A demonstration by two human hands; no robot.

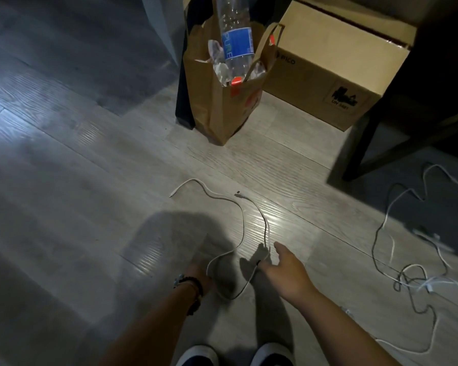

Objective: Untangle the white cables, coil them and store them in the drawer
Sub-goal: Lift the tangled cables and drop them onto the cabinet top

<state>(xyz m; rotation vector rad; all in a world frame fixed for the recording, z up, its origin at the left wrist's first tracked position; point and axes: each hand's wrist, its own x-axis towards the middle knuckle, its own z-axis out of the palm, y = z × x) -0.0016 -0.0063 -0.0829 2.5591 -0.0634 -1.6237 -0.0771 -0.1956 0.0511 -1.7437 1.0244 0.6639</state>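
One white cable (242, 220) snakes over the grey wood floor in front of me, its two plug ends lying toward the paper bag. My left hand (197, 273), dim in shadow with a beaded bracelet at the wrist, holds the cable's near part. My right hand (283, 270) reaches in from the right; the cable runs between its thumb and fingers, which pinch it. A slack loop hangs between both hands. A tangle of more white cables (413, 276) lies on the floor to the right. No drawer is in view.
A brown paper bag (222, 112) with a plastic bottle (236, 40) stands ahead, a cardboard box (325, 64) beside it. A dark chair leg (360, 149) comes down at the right. My two shoes (233, 356) show at the bottom edge.
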